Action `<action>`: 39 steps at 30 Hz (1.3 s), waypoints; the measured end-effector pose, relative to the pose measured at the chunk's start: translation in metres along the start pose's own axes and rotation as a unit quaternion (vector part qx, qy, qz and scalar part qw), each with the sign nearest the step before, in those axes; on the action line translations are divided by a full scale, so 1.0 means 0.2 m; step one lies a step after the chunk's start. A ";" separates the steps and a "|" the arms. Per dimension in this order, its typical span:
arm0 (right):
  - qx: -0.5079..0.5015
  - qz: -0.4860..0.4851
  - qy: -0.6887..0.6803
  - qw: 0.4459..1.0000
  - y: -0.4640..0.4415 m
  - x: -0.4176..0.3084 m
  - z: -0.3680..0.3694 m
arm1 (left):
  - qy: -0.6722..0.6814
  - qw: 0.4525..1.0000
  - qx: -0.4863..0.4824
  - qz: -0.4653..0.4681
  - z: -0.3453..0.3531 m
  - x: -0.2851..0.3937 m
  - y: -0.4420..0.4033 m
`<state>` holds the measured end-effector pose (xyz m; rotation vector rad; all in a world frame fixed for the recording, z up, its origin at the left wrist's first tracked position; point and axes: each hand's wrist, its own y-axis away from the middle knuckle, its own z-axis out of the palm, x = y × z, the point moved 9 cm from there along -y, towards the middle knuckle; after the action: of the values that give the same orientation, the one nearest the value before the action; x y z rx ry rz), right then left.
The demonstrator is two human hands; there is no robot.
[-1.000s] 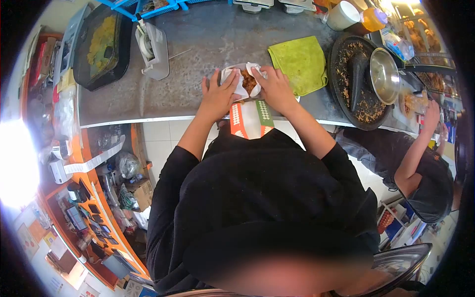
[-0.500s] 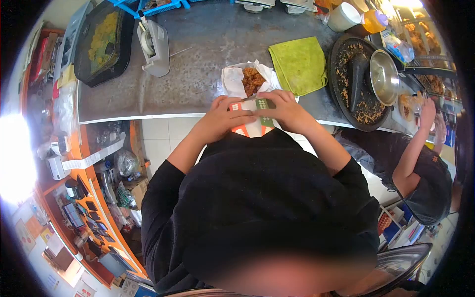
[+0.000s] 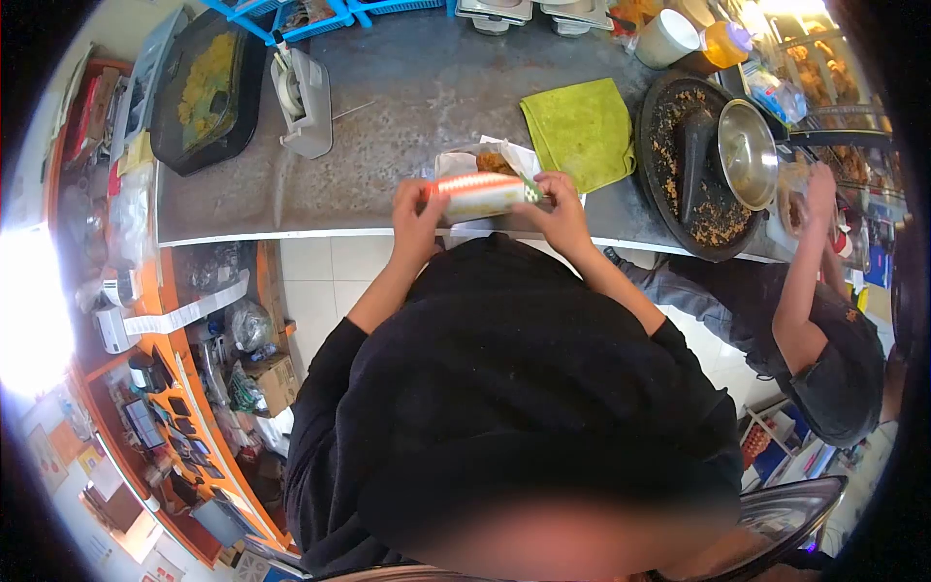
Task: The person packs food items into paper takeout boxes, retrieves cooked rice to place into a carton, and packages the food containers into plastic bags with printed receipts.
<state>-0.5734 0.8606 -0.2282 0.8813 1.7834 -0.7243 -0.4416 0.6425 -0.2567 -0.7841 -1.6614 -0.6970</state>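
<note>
Near the counter's front edge, a white takeaway box with red and green printed sides is held up between my two hands, somewhat blurred. My left hand grips its left end, fingers closed round the edge. At the other end, beside the green part, my right hand pinches it. Just behind the box lies browned fried food on white paper, partly hidden by the box. A folded green cloth touches or nearly touches the paper on the right.
A tape dispenser and dark lidded tray stand left on the metal counter. To the right are a black round pan with crumbs and a steel bowl. A co-worker's arm reaches in at right.
The box has been lifted and turned from an upright, folded position at my belly to lie crosswise before the food. My hands have moved apart to its two ends.
</note>
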 end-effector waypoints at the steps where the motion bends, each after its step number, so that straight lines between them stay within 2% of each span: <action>1: -0.025 0.086 -0.060 0.994 -0.03 0.07 0.05 | 0.064 0.997 0.018 -0.045 0.03 -0.02 -0.02; 3: -0.065 0.231 -0.069 0.968 -0.06 0.18 0.11 | 0.193 0.971 0.055 -0.131 0.11 0.06 -0.06; 4: -0.084 0.301 -0.073 0.947 -0.06 0.23 0.14 | 0.152 0.976 0.065 -0.141 0.10 0.02 -0.09; 5: -0.092 0.306 -0.045 0.947 -0.08 0.22 0.15 | 0.109 0.979 0.076 -0.151 0.09 -0.06 -0.11; 8: -0.021 0.184 -0.167 0.968 -0.17 0.23 0.19 | 0.010 0.983 0.104 -0.150 0.07 -0.20 -0.18; 11: -0.083 0.263 -0.271 0.922 -0.17 0.36 0.30 | -0.085 0.981 0.104 -0.144 0.06 -0.18 -0.21; 12: -0.106 0.240 -0.247 0.933 -0.19 0.36 0.32 | -0.118 0.977 0.099 -0.145 0.06 -0.14 -0.21; 15: -0.155 0.159 -0.191 0.956 -0.24 0.31 0.34 | -0.002 0.983 0.059 -0.174 0.11 -0.13 -0.19; 18: -0.167 0.054 -0.173 0.969 -0.32 0.21 0.32 | 0.249 0.953 0.004 -0.176 0.18 -0.18 -0.20; 21: -0.211 0.023 -0.115 0.971 -0.38 0.17 0.36 | 0.194 0.979 -0.063 0.007 0.17 0.02 -0.24; 24: -0.268 -0.032 -0.049 0.962 -0.42 0.06 0.38 | 0.154 0.982 -0.102 -0.044 0.21 0.13 -0.22; 27: -0.276 0.108 -0.202 0.933 -0.45 0.03 0.34 | 0.163 0.983 -0.015 -0.088 0.15 0.08 -0.21; 30: -0.218 -0.025 -0.053 0.974 -0.43 0.00 0.26 | 0.216 0.965 0.081 -0.123 0.07 0.02 -0.17; 31: -0.231 -0.086 0.074 0.966 -0.38 -0.01 0.25 | 0.239 0.957 0.108 -0.126 0.02 0.01 -0.15; 33: -0.243 -0.210 0.322 0.891 -0.28 -0.03 0.26 | 0.284 0.937 0.151 -0.139 -0.10 -0.05 -0.10; 36: -0.218 -0.253 0.366 0.869 -0.21 -0.03 0.30 | 0.324 0.909 0.205 -0.163 -0.27 -0.04 0.04; 39: -0.229 -0.287 0.380 0.849 -0.25 -0.06 0.48 | 0.343 0.891 0.261 -0.141 -0.46 -0.10 0.17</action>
<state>-0.5632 0.7549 -0.2456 0.2854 2.8447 -0.2544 -0.3587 0.5884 -0.2551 0.1065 -1.2098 -0.5870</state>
